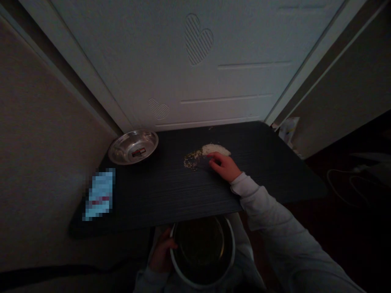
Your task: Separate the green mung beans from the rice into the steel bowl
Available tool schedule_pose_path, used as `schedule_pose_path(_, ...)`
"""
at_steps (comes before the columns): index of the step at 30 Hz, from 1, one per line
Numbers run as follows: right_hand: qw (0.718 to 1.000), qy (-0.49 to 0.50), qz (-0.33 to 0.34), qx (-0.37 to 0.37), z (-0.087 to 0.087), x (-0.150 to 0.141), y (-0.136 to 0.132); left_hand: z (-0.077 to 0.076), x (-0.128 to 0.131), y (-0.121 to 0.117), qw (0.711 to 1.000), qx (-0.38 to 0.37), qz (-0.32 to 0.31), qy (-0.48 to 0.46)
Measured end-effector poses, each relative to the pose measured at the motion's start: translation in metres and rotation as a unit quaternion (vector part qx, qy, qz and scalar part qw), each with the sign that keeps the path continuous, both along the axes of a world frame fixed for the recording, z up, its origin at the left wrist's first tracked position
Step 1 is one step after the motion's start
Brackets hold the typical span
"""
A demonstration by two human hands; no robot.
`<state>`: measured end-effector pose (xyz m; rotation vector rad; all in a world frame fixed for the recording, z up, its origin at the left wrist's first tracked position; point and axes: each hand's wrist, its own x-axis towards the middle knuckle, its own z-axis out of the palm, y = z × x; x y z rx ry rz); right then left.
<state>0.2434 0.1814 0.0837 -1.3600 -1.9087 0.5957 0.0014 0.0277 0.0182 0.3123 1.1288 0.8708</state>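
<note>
My right hand point(224, 166) rests on the dark table point(171, 191), its fingers curled and pressed together beside a small heap of grains. The heap has a pale white part point(217, 148) and a darker speckled part point(192, 159); my fingertips touch the line between them. My left hand point(161, 254) grips the rim of a round white-rimmed bowl point(203, 250) held below the table's near edge, over my lap. The bowl's inside is dark and what it holds I cannot make out.
A shallow steel dish point(133, 146) with a sticker sits at the table's far left corner. A blurred light-blue packet point(100, 194) lies near the left edge. A white door with heart shapes point(198, 38) stands behind the table. Cables point(345, 183) lie on the floor at right.
</note>
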Motion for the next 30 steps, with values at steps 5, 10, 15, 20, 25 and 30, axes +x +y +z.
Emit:
schedule_pose_path(5,1.0,-0.03,0.002,0.01,0.001,-0.003,0.0,0.0,-0.001,0.001,1.0,0.002,0.002,-0.002)
schedule_pose_path(10,0.999,-0.024,0.028,0.01,0.001,-0.006,-0.003,0.003,0.0,0.002,1.0,-0.016,0.016,0.007)
schedule_pose_path(15,1.0,-0.016,0.019,0.015,0.0,-0.006,-0.001,0.006,0.002,0.001,1.0,-0.019,0.02,0.004)
schedule_pose_path(20,0.999,-0.033,0.035,0.021,0.002,-0.013,-0.002,0.004,0.001,0.002,1.0,-0.007,0.004,0.011)
schedule_pose_path(25,0.998,-0.046,0.028,0.039,0.004,-0.025,-0.004,0.002,-0.001,0.001,1.0,-0.003,-0.002,-0.006)
schedule_pose_path(30,0.993,-0.086,0.044,0.068,0.004,-0.029,-0.003,0.005,0.002,0.001,1.0,0.002,0.017,0.0)
